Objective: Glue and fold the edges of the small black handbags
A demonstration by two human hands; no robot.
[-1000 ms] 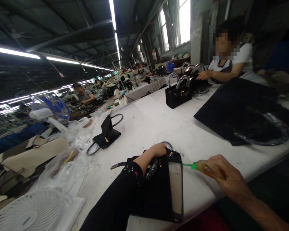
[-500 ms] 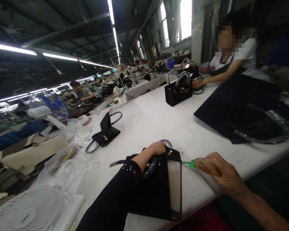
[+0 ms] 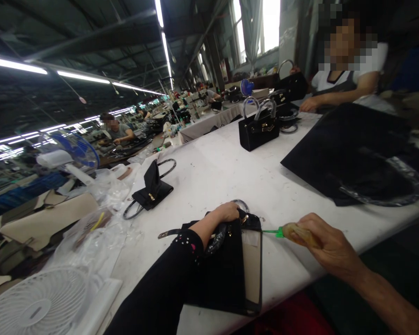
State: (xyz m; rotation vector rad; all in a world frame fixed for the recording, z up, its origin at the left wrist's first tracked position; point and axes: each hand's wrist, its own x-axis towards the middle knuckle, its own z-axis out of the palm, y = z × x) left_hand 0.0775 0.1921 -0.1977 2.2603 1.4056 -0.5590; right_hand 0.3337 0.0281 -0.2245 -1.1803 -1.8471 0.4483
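Observation:
A black handbag [image 3: 218, 279] lies in front of me on the white table, its beige lining or panel [image 3: 252, 270] showing along the right side. My left hand [image 3: 228, 212] is closed on the bag's upper part, by the plastic-wrapped handle [image 3: 217, 239]; its fingertips are partly hidden. My right hand [image 3: 330, 242] grips a yellowish squeeze bottle [image 3: 298, 234] with a long green nozzle [image 3: 272, 231]. The nozzle's tip points left and reaches the bag's upper right edge. A loose strap [image 3: 169, 234] with metal fittings sticks out left of the bag.
Another black bag [image 3: 153, 190] lies farther left, and one stands upright [image 3: 259, 131] at the back. Dark material [image 3: 349, 153] covers the table's right side. A co-worker [image 3: 349, 83] sits beyond it, handling black bags. A white fan [image 3: 38, 302] and clear plastic [image 3: 101, 209] are on the left.
The co-worker has leaned back and lifted a black bag. My hands keep nearly the same hold, with the nozzle still at the bag's edge; the view has shifted slightly.

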